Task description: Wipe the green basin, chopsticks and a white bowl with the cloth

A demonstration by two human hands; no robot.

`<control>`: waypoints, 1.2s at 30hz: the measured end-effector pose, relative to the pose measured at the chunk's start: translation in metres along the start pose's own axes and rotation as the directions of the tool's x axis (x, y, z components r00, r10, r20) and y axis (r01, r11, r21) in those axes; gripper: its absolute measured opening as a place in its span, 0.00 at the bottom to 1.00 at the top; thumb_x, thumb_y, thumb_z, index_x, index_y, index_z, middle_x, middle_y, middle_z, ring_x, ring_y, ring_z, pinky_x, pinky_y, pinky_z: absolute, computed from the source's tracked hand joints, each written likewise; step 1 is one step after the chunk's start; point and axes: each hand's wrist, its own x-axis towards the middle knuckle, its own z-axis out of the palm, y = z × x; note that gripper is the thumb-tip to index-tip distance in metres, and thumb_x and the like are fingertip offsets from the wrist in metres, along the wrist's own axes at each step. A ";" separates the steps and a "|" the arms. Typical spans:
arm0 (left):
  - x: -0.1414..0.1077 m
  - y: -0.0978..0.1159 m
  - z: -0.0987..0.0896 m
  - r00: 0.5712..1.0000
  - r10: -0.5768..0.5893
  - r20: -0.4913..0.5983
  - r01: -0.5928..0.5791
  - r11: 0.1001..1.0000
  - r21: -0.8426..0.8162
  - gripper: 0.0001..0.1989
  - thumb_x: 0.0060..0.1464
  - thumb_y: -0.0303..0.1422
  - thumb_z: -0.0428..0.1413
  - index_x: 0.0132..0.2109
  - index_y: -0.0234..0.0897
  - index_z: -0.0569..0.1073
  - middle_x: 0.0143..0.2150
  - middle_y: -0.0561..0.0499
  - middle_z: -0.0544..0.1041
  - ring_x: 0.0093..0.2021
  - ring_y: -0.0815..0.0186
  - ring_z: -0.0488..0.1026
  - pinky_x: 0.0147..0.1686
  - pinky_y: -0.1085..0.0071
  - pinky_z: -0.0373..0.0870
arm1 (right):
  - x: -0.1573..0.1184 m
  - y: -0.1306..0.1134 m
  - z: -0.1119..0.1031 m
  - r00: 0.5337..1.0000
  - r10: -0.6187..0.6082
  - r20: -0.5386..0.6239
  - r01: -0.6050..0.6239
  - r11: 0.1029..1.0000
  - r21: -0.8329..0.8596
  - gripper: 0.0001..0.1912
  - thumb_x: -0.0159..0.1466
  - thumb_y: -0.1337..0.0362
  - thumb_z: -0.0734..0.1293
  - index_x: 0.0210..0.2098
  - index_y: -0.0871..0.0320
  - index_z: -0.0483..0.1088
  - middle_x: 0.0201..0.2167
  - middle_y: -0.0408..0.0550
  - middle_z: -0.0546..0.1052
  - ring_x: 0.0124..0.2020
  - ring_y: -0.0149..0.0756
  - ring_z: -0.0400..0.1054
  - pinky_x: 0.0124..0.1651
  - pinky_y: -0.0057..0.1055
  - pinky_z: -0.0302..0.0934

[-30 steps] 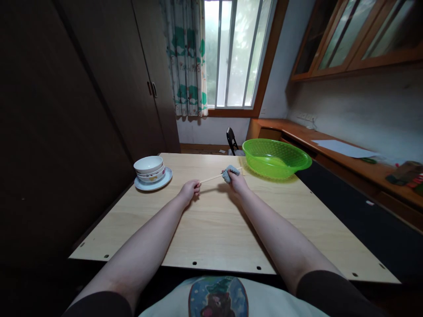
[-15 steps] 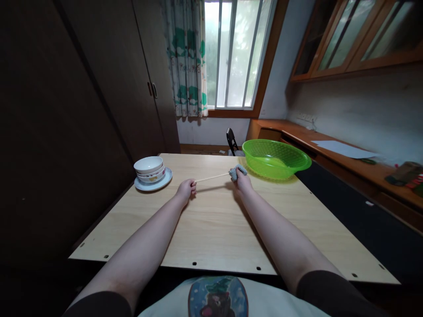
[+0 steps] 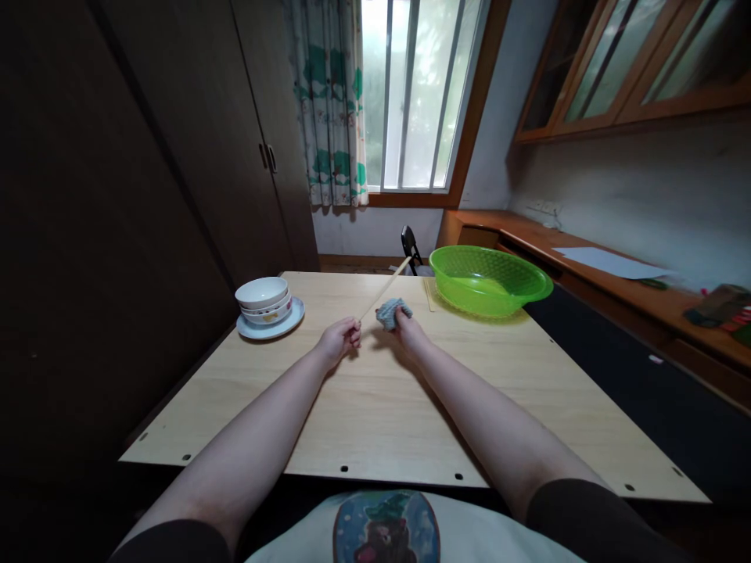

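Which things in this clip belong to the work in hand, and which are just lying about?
In use: left hand with wooden chopstick; right hand with grey cloth.
Lying about: green plastic basin, stacked bowls on a plate, sheet of paper.

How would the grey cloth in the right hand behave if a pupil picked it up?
It will probably feel soft and floppy: the grey cloth bunches in the fingers of the right hand, unlike the straight, stiff-looking chopstick in the left hand. It is likely light too, and its fuzzy-looking surface probably isn't slippery.
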 end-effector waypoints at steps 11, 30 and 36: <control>-0.009 -0.005 0.010 0.962 -0.214 0.169 0.184 0.967 0.175 0.10 0.49 0.39 0.55 0.29 0.36 0.66 0.17 0.57 0.59 0.19 0.68 0.61 0.21 0.72 0.61 | -0.036 0.001 0.026 0.975 0.101 0.199 -0.080 0.991 -0.110 0.18 0.52 0.53 0.73 0.36 0.58 0.73 0.27 0.48 0.77 0.29 0.39 0.72 0.32 0.37 0.70; 0.008 -0.010 -0.017 0.981 0.030 -0.190 0.044 0.926 0.374 0.12 0.50 0.36 0.52 0.23 0.38 0.62 0.14 0.58 0.57 0.14 0.73 0.54 0.17 0.76 0.49 | 0.009 -0.025 -0.023 0.952 -0.068 -0.297 0.070 0.998 -0.004 0.10 0.57 0.55 0.69 0.30 0.56 0.71 0.29 0.47 0.79 0.30 0.31 0.72 0.30 0.26 0.65; 0.018 -0.007 -0.033 0.908 0.153 -0.390 0.005 0.927 0.375 0.10 0.51 0.34 0.50 0.23 0.38 0.63 0.14 0.57 0.60 0.14 0.72 0.56 0.16 0.76 0.52 | 0.014 -0.032 -0.040 0.903 -0.042 -0.427 0.069 0.996 0.048 0.08 0.58 0.57 0.68 0.33 0.54 0.69 0.33 0.43 0.79 0.30 0.29 0.72 0.23 0.21 0.61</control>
